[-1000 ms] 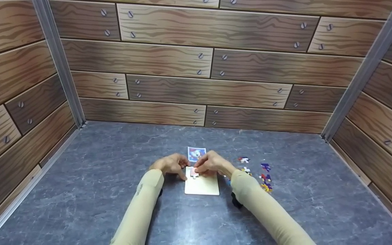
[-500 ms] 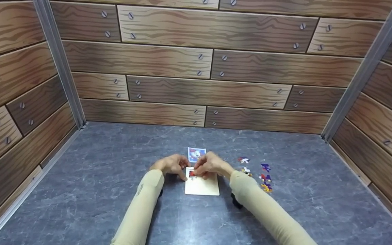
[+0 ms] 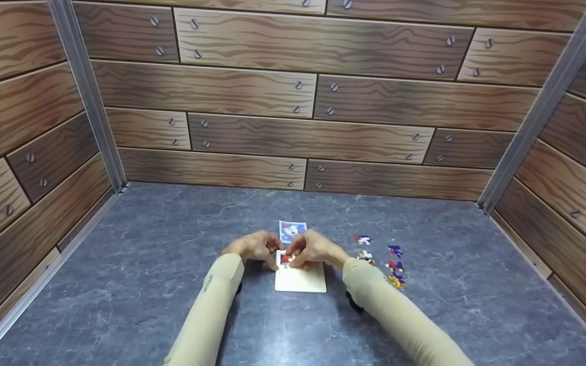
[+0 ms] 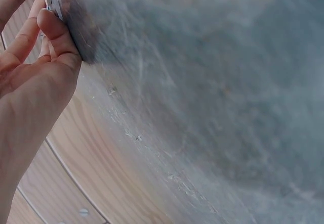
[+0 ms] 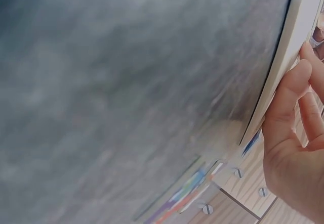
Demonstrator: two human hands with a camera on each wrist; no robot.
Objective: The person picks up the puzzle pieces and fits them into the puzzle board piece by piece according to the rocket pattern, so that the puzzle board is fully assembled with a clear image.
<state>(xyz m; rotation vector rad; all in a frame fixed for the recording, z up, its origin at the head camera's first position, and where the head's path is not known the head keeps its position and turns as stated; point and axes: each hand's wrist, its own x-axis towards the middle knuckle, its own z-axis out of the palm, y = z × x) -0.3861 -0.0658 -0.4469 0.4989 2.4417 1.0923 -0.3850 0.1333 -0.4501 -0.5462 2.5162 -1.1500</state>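
Observation:
A pale wooden puzzle board (image 3: 300, 280) lies on the table, its recessed upper part partly covered by my hands. In its upper left corner a jigsaw piece (image 3: 286, 258) shows a red and dark face. My right hand (image 3: 317, 248) pinches this piece between thumb and fingertips, close over the board. At the board's left edge, my left hand (image 3: 257, 246) rests with thumb and fingers spread around the corner. The left wrist view shows the left thumb (image 4: 56, 32) right at the board's edge. The right wrist view shows the right thumb (image 5: 289, 90) over the board.
Just behind the board lies a small printed picture card (image 3: 292, 230). To the right are several loose jigsaw pieces, including a purple one (image 3: 395, 250), a white and red one (image 3: 363, 239) and a yellow one (image 3: 396, 281). Wood-patterned walls (image 3: 303, 96) enclose the table.
The piece in my right hand showed its pale back at first; now its red face is up, at the board's upper left. The left hand has stayed at the edge.

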